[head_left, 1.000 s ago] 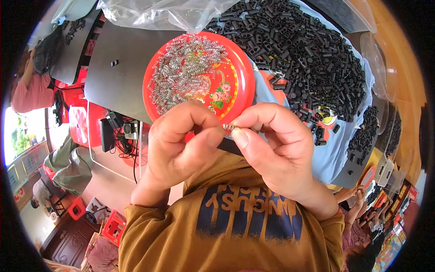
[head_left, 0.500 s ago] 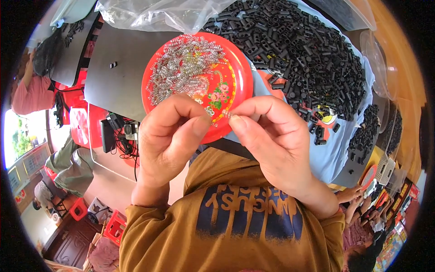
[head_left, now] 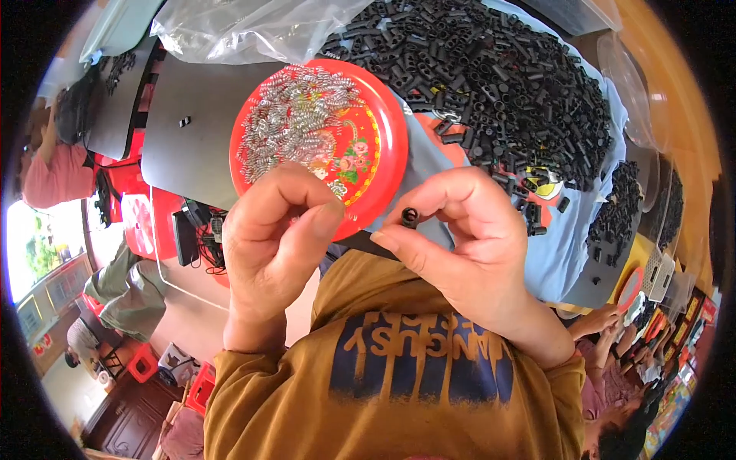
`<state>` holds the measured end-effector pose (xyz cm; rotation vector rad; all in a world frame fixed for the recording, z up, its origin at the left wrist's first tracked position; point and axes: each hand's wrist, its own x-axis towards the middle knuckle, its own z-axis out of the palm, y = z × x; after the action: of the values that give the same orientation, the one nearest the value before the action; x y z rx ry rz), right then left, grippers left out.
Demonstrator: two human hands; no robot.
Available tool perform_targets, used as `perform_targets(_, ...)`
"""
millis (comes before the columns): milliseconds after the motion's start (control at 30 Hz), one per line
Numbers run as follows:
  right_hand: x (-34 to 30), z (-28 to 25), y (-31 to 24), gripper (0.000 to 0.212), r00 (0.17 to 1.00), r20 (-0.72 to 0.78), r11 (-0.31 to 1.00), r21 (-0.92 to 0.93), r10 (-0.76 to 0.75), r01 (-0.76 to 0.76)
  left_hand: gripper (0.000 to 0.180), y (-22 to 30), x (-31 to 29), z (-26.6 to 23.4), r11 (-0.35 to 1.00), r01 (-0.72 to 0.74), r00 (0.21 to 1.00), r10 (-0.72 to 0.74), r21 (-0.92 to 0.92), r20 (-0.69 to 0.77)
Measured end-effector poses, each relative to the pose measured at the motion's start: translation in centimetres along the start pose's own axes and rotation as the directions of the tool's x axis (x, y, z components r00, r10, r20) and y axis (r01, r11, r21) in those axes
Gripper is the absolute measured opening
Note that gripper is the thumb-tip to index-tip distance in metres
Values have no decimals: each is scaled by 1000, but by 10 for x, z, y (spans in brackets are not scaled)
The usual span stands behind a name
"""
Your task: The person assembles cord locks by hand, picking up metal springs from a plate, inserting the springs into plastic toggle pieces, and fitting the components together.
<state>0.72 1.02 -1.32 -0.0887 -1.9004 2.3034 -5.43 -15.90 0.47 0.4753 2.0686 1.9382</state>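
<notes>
- In the head view, the right hand (head_left: 475, 249) held a small black tube (head_left: 409, 218) between its thumb and pointing finger, which were clamped on it.
- The tube's round, open end faced up toward the head, so its long way ran mostly down and away from the eyes. I could not tell if anything was inside.
- The left hand (head_left: 276, 241) had its thumb and pointing finger pinched together. I could not tell if a tiny thing was hidden there.
- The tube was to the right of the left fingertips, with a gap between, so the two hands were near but not touching.
- The shiny springs (head_left: 295, 115) lay past the left hand, heaped on a red tray (head_left: 396, 153). The left hand was the nearer one to them.
- The big pile of black bits (head_left: 491, 84) sat past the right hand, on a blue cloth (head_left: 556, 264).
</notes>
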Motion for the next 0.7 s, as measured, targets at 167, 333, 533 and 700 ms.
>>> perform_targets(167,-6,-11,-4,19,992,27,986,-111,-125,127,7,4,4,15,977,-171,982,159,126,98)
perform_targets(333,-13,-24,-11,20,981,32,967,-168,-189,192,12,12,9,30,926,-316,937,271,208,219)
perform_targets(533,-27,-38,-13,20,970,0,944,-233,-242,235,14,22,9,48,847,-421,890,317,326,326)
perform_targets(700,-40,-53,-8,18,965,-40,938,-250,-258,241,15,26,5,69,785,-474,867,337,399,367)
